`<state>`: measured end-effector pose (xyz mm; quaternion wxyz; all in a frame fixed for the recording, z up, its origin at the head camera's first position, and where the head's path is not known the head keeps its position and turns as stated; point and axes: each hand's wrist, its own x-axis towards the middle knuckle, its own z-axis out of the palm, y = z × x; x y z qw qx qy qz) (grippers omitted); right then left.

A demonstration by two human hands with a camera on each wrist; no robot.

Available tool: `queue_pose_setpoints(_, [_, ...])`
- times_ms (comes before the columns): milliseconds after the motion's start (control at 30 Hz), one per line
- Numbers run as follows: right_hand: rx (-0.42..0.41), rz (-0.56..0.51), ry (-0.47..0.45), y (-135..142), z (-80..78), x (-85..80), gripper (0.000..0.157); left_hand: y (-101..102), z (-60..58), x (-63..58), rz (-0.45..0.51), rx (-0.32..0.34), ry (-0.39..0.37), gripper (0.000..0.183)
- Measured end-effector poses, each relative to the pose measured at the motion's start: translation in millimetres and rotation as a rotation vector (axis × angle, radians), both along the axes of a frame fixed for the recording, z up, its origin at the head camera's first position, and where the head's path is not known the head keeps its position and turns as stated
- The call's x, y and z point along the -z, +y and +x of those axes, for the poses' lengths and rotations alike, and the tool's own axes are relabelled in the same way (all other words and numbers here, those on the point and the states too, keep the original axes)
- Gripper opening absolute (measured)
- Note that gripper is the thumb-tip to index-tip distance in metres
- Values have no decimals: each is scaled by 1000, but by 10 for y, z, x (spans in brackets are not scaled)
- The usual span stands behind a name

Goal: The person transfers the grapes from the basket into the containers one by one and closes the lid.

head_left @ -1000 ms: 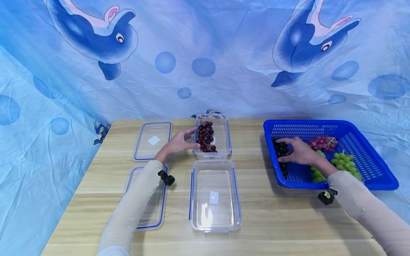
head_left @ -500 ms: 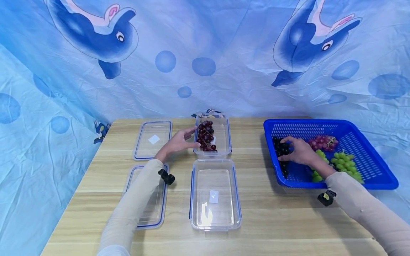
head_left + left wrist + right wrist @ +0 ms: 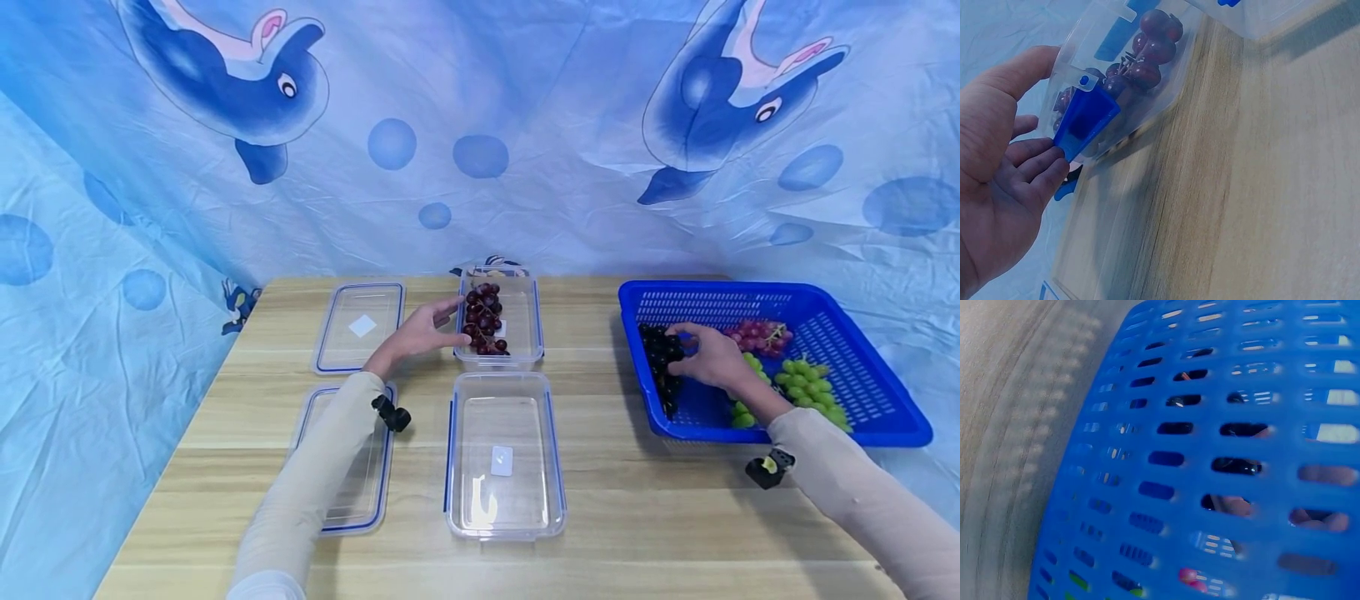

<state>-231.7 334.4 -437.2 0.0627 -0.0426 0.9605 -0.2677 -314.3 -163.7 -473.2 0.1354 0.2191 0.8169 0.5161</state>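
In the head view my left hand (image 3: 423, 333) rests at the left side of a clear container (image 3: 525, 321) with a bunch of dark red grapes (image 3: 482, 317) inside. The left wrist view shows its fairly straight fingers (image 3: 1038, 159) touching the blue latch (image 3: 1088, 119), thumb at the rim. My right hand (image 3: 708, 358) reaches into the blue basket (image 3: 892, 435), thumb and fingers bent around the edge of a bunch of black grapes (image 3: 658, 354). Only parts of that hand and the black grapes (image 3: 1235, 465) show through the basket's slots in the right wrist view.
A second clear container (image 3: 502, 417) stands in front of the first. Two lids, the far one (image 3: 360, 333) and the near one (image 3: 356, 492), lie to the left, the near one partly under my left arm. Pink grapes (image 3: 761, 336) and green grapes (image 3: 810, 387) share the basket.
My right hand has shifted slightly right, its thumb and fingers drawn closer together, and the black grapes sit a little farther right. The left hand stays at the container.
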Motion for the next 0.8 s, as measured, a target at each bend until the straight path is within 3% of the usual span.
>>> queue_pose_setpoints(233, [18,2,-35,37,8,-22,60,3,6,-4,0,-3,-2,95])
queue_pose_setpoints(467, [-34,7,-99,-1,-16,-30,61,3,-1,14,-6,4,6,95])
queue_pose_setpoints(800, [-29,17,-31,50,8,-36,59,0,-2,5,-21,-2,4,97])
